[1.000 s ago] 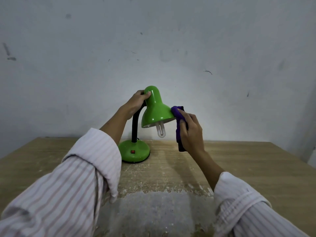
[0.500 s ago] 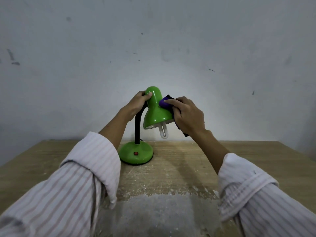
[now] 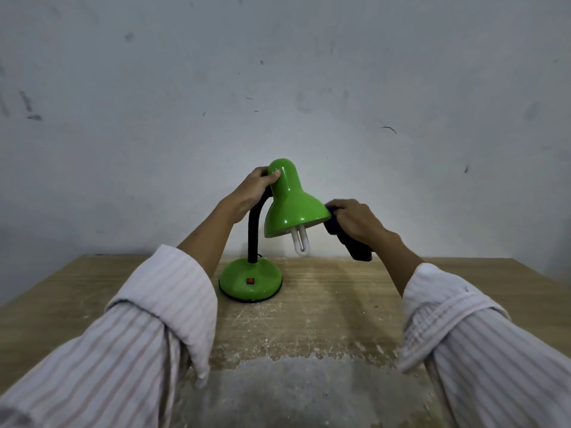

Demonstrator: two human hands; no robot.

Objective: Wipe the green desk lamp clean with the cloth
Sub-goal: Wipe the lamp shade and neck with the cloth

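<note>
Along the bottom of the frame lay the worn wooden tabletop (image 3: 324, 329), its near edge scuffed to a grey patch, with two rolled-up pink-striped sleeves reaching in from the lower corners. Just above centre stood the glossy green desk lamp (image 3: 293, 205), its round green base (image 3: 250, 282) with a small red switch resting on the table, a black flexible neck rising from it, and a white looped bulb (image 3: 299, 242) hanging out of the bell-shaped shade. The left hand (image 3: 253, 189) was closed around the top of the shade and neck, steadying it. The right hand (image 3: 355, 220) was clenched on a crumpled dark purple cloth (image 3: 355, 245), pressing it against the shade's right rim while the loose end hung below. The step in hand looked like wiping the shade's outer surface; the next move probably called for drawing the cloth around the rim, clear of the bulb. Behind everything was a marked pale wall (image 3: 278, 72).
</note>
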